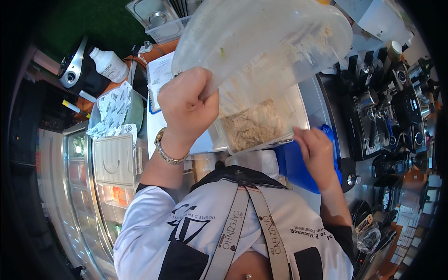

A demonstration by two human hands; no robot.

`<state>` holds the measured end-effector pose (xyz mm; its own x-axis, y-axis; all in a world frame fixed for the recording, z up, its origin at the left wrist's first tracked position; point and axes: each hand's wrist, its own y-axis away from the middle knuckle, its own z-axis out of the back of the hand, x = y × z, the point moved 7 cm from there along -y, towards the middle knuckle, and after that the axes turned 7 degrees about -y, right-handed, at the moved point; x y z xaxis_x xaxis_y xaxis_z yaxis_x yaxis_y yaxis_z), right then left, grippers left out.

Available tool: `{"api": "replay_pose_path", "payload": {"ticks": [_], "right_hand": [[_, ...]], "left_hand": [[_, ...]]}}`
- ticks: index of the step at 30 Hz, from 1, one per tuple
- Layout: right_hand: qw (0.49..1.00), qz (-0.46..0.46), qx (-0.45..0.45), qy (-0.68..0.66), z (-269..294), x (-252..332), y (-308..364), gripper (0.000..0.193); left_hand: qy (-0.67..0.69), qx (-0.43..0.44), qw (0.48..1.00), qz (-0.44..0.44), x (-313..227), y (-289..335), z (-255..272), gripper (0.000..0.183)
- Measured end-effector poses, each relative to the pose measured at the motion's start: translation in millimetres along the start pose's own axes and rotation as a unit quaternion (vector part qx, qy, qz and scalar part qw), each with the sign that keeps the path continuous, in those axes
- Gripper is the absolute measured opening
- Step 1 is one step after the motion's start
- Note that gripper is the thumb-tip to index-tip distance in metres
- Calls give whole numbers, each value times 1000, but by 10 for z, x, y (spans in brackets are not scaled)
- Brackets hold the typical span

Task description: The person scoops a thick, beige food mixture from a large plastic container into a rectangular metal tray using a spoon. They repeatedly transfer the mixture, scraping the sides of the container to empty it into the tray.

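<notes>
My left hand [189, 102] is closed in a fist on the lower left edge of a large translucent plastic container [252, 42]. Held up and tilted, the container has rounded corners and smears of pale food on it; its top runs out of the picture. Beneath it stands a rectangular clear food box [235, 151] with a tan, shredded food [254, 126] inside, partly covered from sight. Beside the box's right rim is my right hand [317, 151], fingers curled and fingertips pressed together, slightly blurred. What they pinch, if anything, cannot be made out.
Papers on a clipboard [161, 70] lie left of the box. Farther left are a white bottle [109, 65], a foil-topped tub [114, 109] and a lidded box [113, 161]. A blue container [298, 170] sits by my right hand. An espresso machine [403, 107] stands far right.
</notes>
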<state>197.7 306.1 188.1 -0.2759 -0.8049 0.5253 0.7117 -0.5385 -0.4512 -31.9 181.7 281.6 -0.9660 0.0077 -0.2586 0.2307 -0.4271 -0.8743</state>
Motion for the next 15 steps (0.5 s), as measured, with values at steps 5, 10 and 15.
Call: {"api": "replay_pose_path", "payload": {"ticks": [5, 10, 15], "right_hand": [[994, 44, -88, 36, 246, -13, -522, 12], [991, 34, -132, 19, 323, -125, -959, 11], [993, 31, -114, -3, 91, -283, -744, 11]], "left_hand": [[-28, -8, 999, 27, 37, -25, 45, 15], [-23, 1, 1000, 9, -35, -33, 27, 16], [-4, -9, 1000, 27, -7, -22, 31, 15]]}}
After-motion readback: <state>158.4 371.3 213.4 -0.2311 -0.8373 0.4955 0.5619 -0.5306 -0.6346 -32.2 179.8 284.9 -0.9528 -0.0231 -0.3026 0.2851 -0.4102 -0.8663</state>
